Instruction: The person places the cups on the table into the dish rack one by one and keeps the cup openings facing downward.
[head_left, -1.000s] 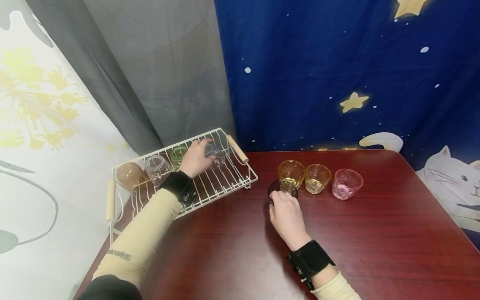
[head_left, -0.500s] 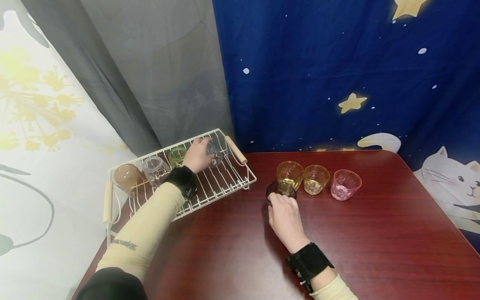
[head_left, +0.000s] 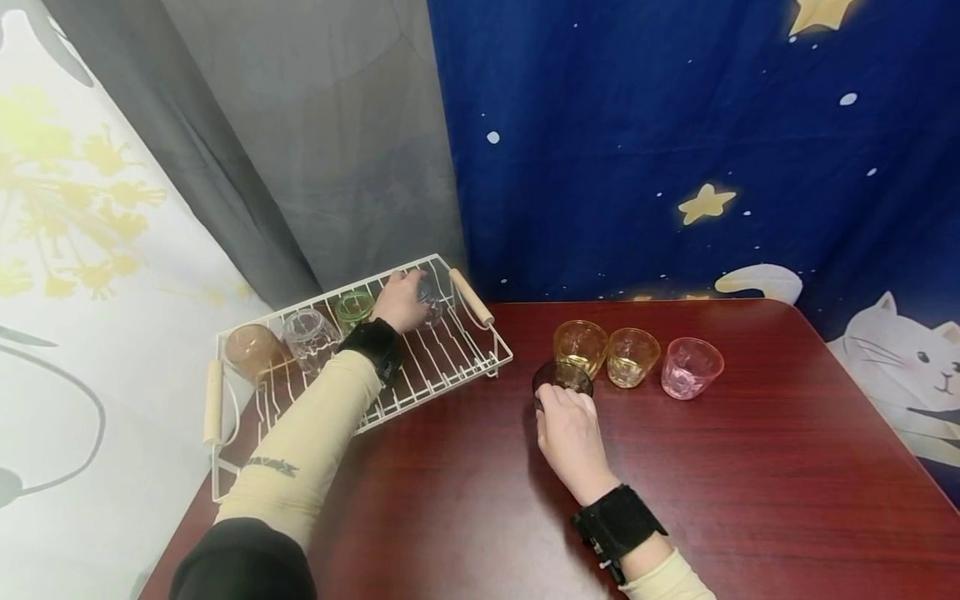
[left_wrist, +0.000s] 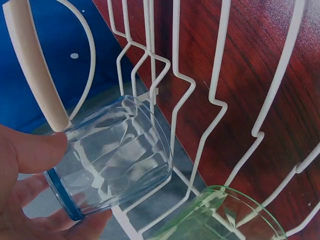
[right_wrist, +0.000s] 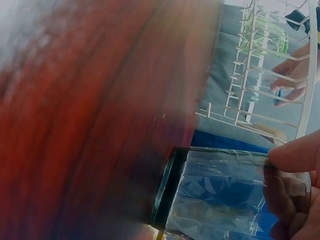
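My left hand [head_left: 401, 302] grips a clear bluish glass [left_wrist: 117, 155] by its base, thumb on one side and fingers on the other. That glass is upside down among the wires at the right end of the white dish rack [head_left: 450, 382]. Beside it in the rack is a green glass [head_left: 352, 308]. At the table's middle, my right hand [head_left: 573, 433] pinches a dark grey glass [right_wrist: 215, 192] near its rim; the glass stands upright on the table. An amber glass [head_left: 581, 342] is just behind it.
A second yellow glass [head_left: 632, 357] and a pink glass [head_left: 692, 368] stand to the right on the dark red table [head_left: 787, 467]. In the rack's left part are a clear glass [head_left: 309, 333] and a brown glass [head_left: 255, 350]. Wooden handles [head_left: 472, 297] rise at both rack ends.
My left hand has shifted very slightly within the rack's right end, still holding the bluish glass. My right hand and the dark grey glass have stayed in place.
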